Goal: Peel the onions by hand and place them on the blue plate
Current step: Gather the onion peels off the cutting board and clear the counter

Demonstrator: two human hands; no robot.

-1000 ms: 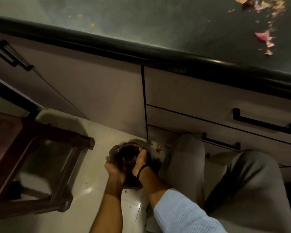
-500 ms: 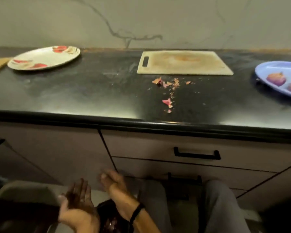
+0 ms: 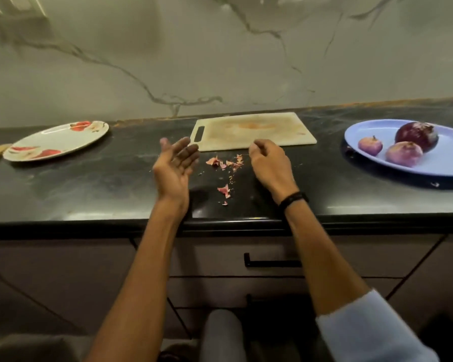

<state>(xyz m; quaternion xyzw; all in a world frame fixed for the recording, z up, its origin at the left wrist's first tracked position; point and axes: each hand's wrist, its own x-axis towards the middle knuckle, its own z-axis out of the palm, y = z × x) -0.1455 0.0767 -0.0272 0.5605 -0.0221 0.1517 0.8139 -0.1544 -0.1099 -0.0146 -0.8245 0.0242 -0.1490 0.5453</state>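
A blue plate point(image 3: 445, 163) lies at the right of the dark counter with three peeled onions on it: a large dark purple onion point(image 3: 416, 135) and two smaller pale onions point(image 3: 404, 154) point(image 3: 370, 145). Scraps of onion peel point(image 3: 224, 163) are scattered on the counter between my hands. My left hand point(image 3: 174, 165) hovers over the counter, palm turned inward, fingers straight, holding nothing. My right hand point(image 3: 268, 160) is just right of the scraps, back up, fingers loosely curled; nothing shows in it.
A white cutting board point(image 3: 254, 130) lies behind my hands near the wall. A white plate with red flowers point(image 3: 55, 141) sits at the left. Below the counter's front edge point(image 3: 220, 223) are drawers with black handles point(image 3: 272, 263).
The view rose from the floor to the counter. Both hands left the dark thing held low near the floor and came up over the counter, empty, either side of the peel scraps.
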